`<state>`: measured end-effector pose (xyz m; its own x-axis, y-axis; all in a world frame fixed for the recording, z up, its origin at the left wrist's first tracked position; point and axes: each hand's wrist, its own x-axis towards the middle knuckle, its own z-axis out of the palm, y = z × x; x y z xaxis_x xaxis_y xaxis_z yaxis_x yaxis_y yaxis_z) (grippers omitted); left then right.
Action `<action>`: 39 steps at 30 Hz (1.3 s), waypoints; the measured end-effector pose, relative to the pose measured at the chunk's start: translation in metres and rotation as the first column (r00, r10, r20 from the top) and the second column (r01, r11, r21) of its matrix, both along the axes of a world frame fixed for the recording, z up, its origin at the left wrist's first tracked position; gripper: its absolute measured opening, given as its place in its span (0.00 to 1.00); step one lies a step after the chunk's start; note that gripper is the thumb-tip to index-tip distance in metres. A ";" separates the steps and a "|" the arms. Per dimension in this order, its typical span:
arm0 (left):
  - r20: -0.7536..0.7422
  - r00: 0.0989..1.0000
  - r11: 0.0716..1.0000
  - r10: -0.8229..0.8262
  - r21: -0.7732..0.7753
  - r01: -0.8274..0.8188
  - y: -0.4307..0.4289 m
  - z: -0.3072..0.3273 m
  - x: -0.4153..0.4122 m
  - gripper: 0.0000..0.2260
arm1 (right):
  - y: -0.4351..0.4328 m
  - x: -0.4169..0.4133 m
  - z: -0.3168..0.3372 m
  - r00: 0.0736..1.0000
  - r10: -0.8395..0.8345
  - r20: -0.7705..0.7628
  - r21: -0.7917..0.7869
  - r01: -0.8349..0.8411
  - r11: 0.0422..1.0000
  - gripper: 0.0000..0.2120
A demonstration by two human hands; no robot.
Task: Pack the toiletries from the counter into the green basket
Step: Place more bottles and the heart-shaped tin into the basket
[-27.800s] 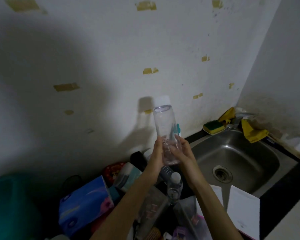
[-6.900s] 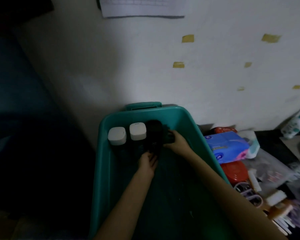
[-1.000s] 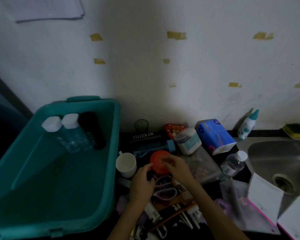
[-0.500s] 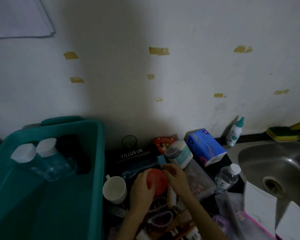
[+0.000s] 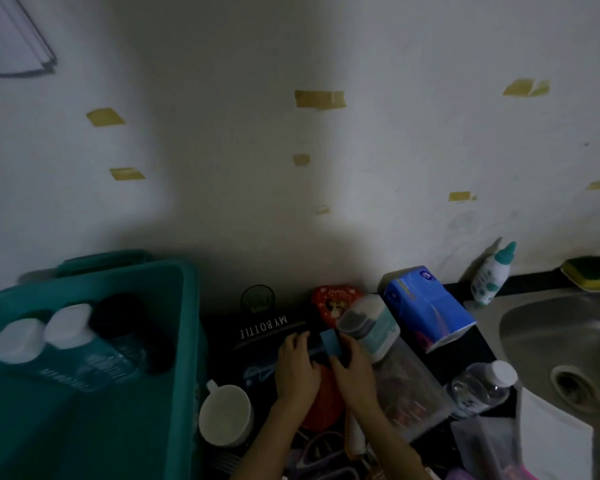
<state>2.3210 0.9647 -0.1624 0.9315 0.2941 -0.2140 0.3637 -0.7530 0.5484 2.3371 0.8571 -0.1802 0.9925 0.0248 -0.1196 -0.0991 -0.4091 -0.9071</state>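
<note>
The green basket [image 5: 187, 341] stands at the left and holds three bottles lying down: two white-capped bottles [image 5: 68, 327] and a black bottle [image 5: 125, 327]. On the counter beside it a dark bottle with a blue cap [image 5: 329, 342] lies on its side, just in front of a black "MY BOTTLE" box [image 5: 264, 327]. My left hand [image 5: 297, 368] curls over the bottle's body. My right hand [image 5: 352, 370] grips it at the blue cap. A red round container [image 5: 321, 410] lies under my wrists.
A white mug [image 5: 226, 414] sits by the basket wall. Behind are a dark cup [image 5: 257, 299], a red heart tin [image 5: 331, 299], a clear tub [image 5: 371, 327] and a blue tissue pack [image 5: 426, 306]. A clear pouch [image 5: 409, 389], a small water bottle [image 5: 482, 386], a dropper bottle [image 5: 492, 275] and the sink [image 5: 568, 341] lie right.
Both hands have left the red round container and moved back onto the dark bottle with the blue cap. The view has shifted slightly.
</note>
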 end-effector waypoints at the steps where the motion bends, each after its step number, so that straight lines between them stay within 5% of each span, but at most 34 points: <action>1: -0.001 1.000 1.000 -0.003 0.017 0.003 0.002 -0.002 0.003 0.23 | 0.001 0.000 -0.001 1.000 -0.002 -0.005 0.014 0.002 1.000 0.19; 9: -0.168 0.968 0.971 -0.185 0.119 0.206 0.020 0.001 0.034 0.18 | 0.012 -0.003 -0.008 1.000 0.010 0.001 0.156 -0.010 0.988 0.18; 15: -0.304 0.910 0.920 -0.283 0.182 0.347 0.028 0.006 0.051 0.18 | 0.021 -0.022 -0.023 0.998 -0.057 0.017 0.015 0.056 0.998 0.26; 20: -0.376 0.865 0.929 -0.332 0.031 0.370 0.033 0.002 0.053 0.21 | 0.018 -0.031 -0.030 0.993 -0.016 0.113 -0.139 0.032 0.990 0.27; 31: -0.295 0.914 0.959 -0.278 -0.148 0.243 0.050 -0.011 0.038 0.30 | 0.017 -0.034 -0.029 0.994 0.000 0.112 -0.185 0.021 0.983 0.29; 39: -0.257 0.924 0.958 -0.284 -0.046 0.282 0.045 -0.008 0.032 0.31 | 0.013 -0.034 -0.028 0.998 0.005 0.063 -0.104 0.001 0.995 0.31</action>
